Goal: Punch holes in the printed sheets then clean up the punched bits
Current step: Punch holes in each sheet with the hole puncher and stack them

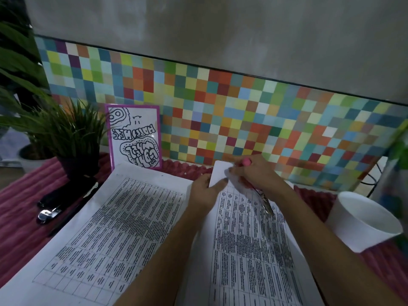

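Note:
Two printed sheets of table text lie side by side on a pink ribbed mat [19, 228]: the left sheet [106, 228] lies flat, while the right sheet [247, 250] has its far edge folded up white side out [220, 171]. My left hand [207, 191] pinches that folded edge from the left. My right hand [251, 173] grips a pink-handled metal hand punch [266, 204] at the same edge; its metal end points down-right over the sheet. Whether its jaws are on the paper is hidden by my fingers.
A black desk punch or stapler [64, 197] lies on the mat at the left, beside a black-potted plant [77, 149]. A purple-framed drawing [134, 133] leans on the coloured tile wall. A white paper cup [362, 221] stands at the right.

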### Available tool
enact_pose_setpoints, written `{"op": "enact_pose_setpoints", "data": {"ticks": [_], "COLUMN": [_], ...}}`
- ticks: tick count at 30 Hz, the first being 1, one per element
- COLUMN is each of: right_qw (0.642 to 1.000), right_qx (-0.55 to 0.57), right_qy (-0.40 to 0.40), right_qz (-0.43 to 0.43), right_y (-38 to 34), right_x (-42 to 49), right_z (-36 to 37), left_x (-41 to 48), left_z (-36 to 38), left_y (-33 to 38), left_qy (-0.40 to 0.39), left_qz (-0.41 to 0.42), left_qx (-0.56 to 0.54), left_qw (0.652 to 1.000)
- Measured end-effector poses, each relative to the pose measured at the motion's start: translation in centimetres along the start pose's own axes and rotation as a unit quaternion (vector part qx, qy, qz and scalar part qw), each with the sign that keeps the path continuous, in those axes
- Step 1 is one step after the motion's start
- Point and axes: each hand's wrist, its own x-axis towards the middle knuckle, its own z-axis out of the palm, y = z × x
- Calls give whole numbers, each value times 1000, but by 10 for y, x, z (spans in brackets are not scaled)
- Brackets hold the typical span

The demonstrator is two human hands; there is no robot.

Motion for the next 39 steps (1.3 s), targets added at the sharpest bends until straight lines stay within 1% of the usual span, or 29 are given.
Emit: {"op": "enact_pose_setpoints", "data": {"ticks": [2, 4, 6, 8, 10, 15, 18, 22, 25, 30, 32, 35, 37, 39], "right_qw": [1000, 997, 995, 994, 990, 985, 981, 981, 979, 978, 976, 974, 973, 969], "right_qx": [-21, -75, -97, -106, -137, -152, -174, -177, -185, -197, -206, -210, -207, -223], "right_qy": [17, 9, -7, -4, 15, 76, 80, 77, 85, 63, 68, 87, 95, 98], "right_qz": [-3, -10, -3, -13, -23, -11, -12, -1, -8, -7, -3, -13, -27, -35], "right_y": [-4, -8, -10, -12, -12, -9, -8, -10, -12, -19, -20, -21, -18, -17], "right_x": [2, 1, 0, 0, 1, 3, 6, 4, -3, -7, -6, -5, -6, -9], "right_z": [1, 2, 2, 2, 3, 4, 2, 1, 3, 9, 10, 11, 12, 14], "left_x": [0, 1, 1, 1, 3, -1, -1, 0, -1, -1, 0, 0, -1, -2], "left_z": [0, -1, -3, -3, -2, 5, 5, 5, 5, 6, 5, 4, 4, 5], "left_y": [-1, -5, -7, -9, -10, -7, -9, -9, -9, -9, -11, -10, -10, -10], "left_qy": [8, 9, 11, 15, 20, 31, 34, -6, -14, 10, 10, -11, -17, -4], "left_qz": [34, 69, 88, 96, 107, 137, 175, 116, 143, 185, 181, 148, 149, 161], "left_qx": [-8, 0, 18, 31, 40, 51, 59, 8, 21, 35, 35, 34, 49, 67], "left_qw": [999, 998, 996, 995, 993, 989, 982, 993, 989, 982, 983, 988, 988, 985]}}
